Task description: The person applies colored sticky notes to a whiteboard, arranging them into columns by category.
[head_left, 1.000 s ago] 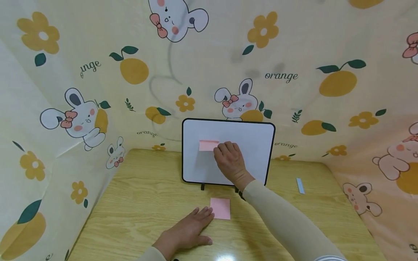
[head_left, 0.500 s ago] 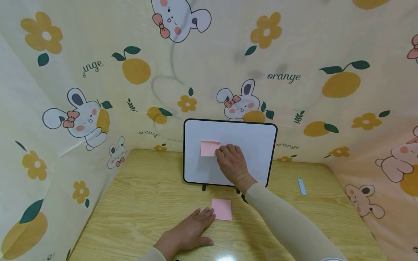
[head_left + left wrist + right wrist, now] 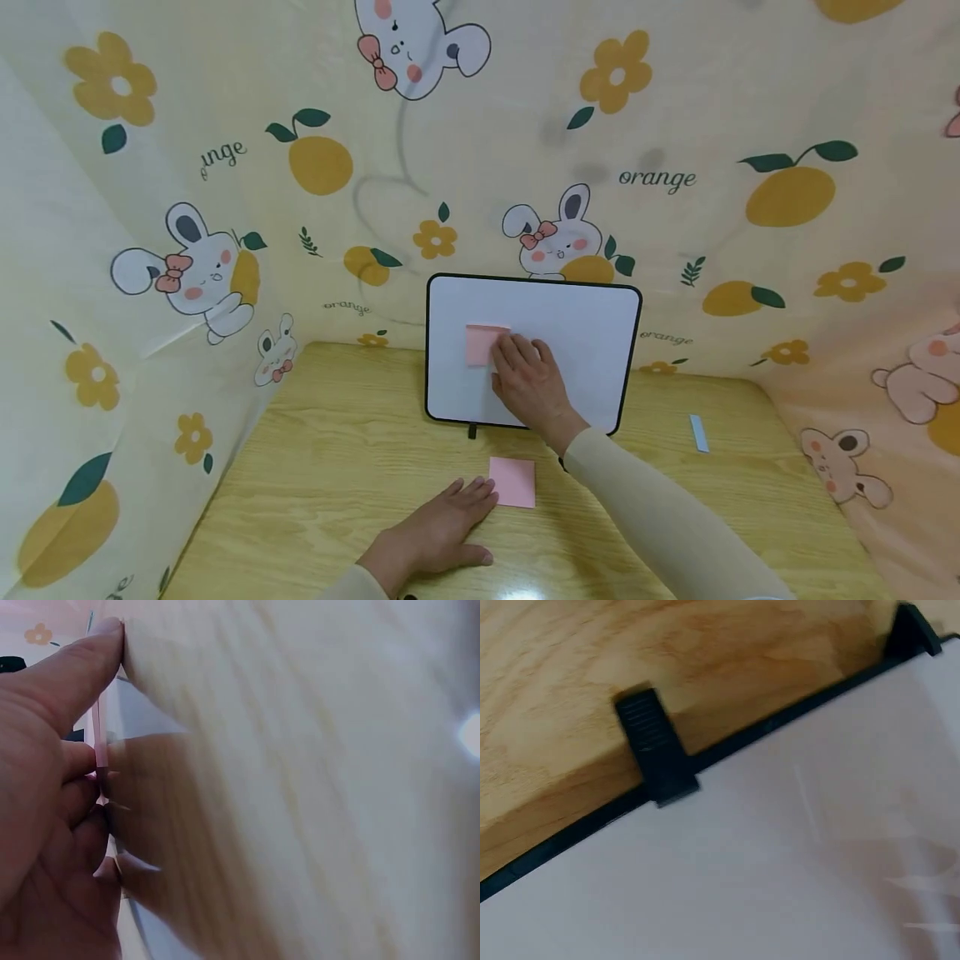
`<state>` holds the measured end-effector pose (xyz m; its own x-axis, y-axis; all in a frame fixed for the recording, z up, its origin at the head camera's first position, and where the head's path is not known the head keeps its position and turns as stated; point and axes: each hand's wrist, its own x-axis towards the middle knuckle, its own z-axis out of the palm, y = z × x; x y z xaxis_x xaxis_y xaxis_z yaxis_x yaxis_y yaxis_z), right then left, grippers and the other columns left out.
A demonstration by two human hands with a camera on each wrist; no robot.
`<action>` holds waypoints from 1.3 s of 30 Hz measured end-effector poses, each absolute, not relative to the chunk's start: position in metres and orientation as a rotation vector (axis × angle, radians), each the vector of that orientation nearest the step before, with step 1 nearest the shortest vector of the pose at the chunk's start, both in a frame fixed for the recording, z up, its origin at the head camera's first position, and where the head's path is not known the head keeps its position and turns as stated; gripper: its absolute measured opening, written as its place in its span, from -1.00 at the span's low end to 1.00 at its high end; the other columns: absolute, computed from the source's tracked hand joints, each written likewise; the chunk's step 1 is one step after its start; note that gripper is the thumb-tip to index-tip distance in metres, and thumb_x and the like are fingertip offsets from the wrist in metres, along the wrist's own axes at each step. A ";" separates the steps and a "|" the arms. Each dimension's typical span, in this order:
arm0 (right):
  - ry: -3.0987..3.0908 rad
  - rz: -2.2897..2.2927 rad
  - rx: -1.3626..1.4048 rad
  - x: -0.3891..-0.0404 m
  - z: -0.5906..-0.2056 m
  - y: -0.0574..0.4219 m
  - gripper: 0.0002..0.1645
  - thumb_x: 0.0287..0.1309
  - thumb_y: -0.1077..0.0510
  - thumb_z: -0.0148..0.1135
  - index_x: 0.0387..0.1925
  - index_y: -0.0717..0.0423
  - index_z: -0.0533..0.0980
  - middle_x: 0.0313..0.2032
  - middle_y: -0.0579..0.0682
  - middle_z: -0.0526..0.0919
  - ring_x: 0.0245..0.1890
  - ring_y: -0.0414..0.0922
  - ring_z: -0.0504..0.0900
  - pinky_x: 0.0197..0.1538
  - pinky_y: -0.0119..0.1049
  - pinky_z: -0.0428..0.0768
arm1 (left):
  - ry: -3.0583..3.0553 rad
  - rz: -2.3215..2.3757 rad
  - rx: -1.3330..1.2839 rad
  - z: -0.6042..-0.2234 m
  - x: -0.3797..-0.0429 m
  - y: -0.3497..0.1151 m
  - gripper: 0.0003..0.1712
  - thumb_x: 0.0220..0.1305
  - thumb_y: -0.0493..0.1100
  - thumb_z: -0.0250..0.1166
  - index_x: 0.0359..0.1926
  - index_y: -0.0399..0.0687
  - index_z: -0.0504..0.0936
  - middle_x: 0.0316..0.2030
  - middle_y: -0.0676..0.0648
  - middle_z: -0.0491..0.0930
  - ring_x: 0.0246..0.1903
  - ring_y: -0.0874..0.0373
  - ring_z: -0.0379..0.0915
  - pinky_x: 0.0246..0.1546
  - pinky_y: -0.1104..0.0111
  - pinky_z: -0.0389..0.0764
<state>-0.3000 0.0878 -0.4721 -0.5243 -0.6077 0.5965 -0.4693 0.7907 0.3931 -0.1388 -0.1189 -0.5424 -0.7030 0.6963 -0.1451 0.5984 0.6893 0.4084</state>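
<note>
A whiteboard [image 3: 577, 333] with a black frame stands on the table, propped on black feet. On its left half a pink sticky note [image 3: 477, 346] is stuck, with a darker strip along its top. My right hand [image 3: 531, 379] presses its extended fingers over the note's right edge, hiding part of it. Below the board, a second pink sticky note or pad [image 3: 513, 482] lies on the table. My left hand [image 3: 442, 525] rests flat there, fingertips at that pink square's left edge. The right wrist view shows the whiteboard [image 3: 727, 885] without the hand itself.
A light-blue paper strip [image 3: 699, 433] lies on the table [image 3: 322, 450] to the right. Patterned cloth [image 3: 675, 108] encloses the table at the back and sides. A black foot [image 3: 656, 746] clips the board's lower edge.
My right hand's curled fingers have straightened and now press at the note's right side. The note on the board shows longer downward than before. My left hand stays in place.
</note>
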 end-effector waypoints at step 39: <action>-2.592 -0.399 0.701 -0.292 -0.461 0.102 -0.03 0.59 -0.32 -0.08 0.69 0.15 -0.03 0.70 0.06 -0.07 0.72 0.05 -0.20 0.70 0.20 -0.16 | 2.961 0.177 1.207 -0.518 -0.175 -0.102 -0.64 0.61 0.08 0.15 0.12 0.03 0.74 0.19 0.01 0.67 0.29 0.08 0.52 0.39 0.18 0.55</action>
